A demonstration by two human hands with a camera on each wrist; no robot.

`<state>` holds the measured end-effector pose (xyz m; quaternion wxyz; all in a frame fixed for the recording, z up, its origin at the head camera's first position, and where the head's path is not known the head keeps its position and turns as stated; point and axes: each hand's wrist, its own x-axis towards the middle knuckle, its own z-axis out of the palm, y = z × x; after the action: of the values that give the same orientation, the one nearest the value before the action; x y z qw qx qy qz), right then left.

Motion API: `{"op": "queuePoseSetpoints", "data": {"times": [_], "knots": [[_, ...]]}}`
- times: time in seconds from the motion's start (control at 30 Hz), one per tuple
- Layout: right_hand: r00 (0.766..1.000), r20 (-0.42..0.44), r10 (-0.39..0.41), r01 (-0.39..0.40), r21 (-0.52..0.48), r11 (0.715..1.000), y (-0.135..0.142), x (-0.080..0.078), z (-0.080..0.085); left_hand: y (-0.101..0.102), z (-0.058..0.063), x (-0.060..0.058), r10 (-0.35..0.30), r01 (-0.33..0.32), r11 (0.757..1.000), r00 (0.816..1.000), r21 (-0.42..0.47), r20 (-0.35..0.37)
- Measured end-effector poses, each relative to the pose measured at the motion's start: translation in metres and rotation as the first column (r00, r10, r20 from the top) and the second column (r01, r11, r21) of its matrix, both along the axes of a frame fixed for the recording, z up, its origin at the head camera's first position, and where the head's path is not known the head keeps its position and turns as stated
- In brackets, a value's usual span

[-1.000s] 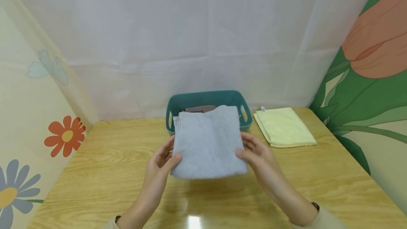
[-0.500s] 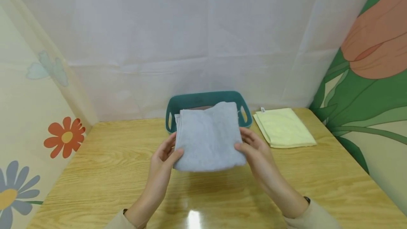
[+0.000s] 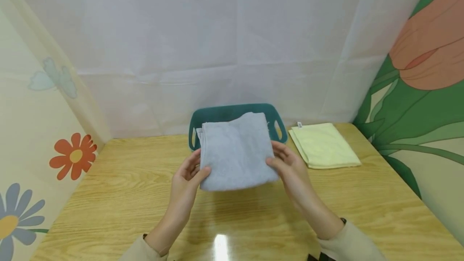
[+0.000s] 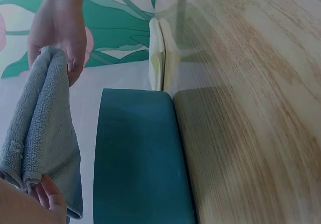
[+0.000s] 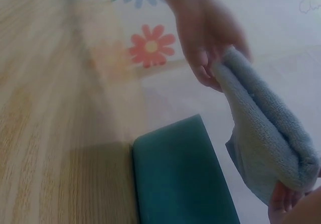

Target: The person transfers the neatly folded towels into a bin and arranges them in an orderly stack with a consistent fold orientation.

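L hand (image 3: 185, 183) pinches the L edge of a folded grey-blue cloth (image 3: 237, 154), thumb on the near face, fingers curled behind; R hand (image 3: 292, 172) grips the R edge the same way, so the cloth is held btwn the two, up off the wooden table (image 3: 108, 196). Teal basket (image 3: 232, 112) sits just beyond both hands, partly hidden by the cloth. Folded yellow cloth (image 3: 326, 146) lies flat, fwd & to the R of R hand, near the basket, w/ a small white tag (image 3: 299, 124) at its far L corner.
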<state>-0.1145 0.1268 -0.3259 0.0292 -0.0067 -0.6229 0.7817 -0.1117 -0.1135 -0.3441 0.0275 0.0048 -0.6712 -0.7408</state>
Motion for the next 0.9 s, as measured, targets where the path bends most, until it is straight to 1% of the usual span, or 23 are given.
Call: {"op": "queuePoseSetpoints", "data": {"times": [0.13,0.4,0.53,0.7,0.8,0.9], "knots": [[1.000,-0.002,-0.013,0.013,-0.013,1.000,0.000,-0.006,-0.001,0.001,-0.001,-0.005,-0.004,0.004,1.000,1.000,-0.009,0.007],[1.000,0.002,0.002,-0.002,-0.011,1.000,-0.001,-0.013,-0.002,-0.002,-0.004,-0.010,-0.011,0.011,0.999,1.000,-0.045,0.005],[1.000,0.012,-0.004,0.004,-0.002,1.000,-0.001,-0.015,0.000,-0.002,-0.001,-0.012,-0.012,0.013,0.998,1.000,-0.063,0.014],[1.000,0.017,-0.014,0.015,-0.004,1.000,-0.002,-0.019,0.001,-0.001,0.001,-0.016,-0.023,0.023,0.997,1.000,-0.074,0.001],[1.000,0.013,-0.020,0.020,0.002,1.000,-0.001,-0.023,0.001,-0.001,0.003,-0.021,-0.028,0.027,0.997,1.000,-0.078,-0.009],[1.000,0.007,-0.026,0.025,0.010,1.000,0.001,-0.027,0.002,0.000,0.006,-0.026,-0.032,0.029,0.994,0.999,-0.107,-0.025]]}}
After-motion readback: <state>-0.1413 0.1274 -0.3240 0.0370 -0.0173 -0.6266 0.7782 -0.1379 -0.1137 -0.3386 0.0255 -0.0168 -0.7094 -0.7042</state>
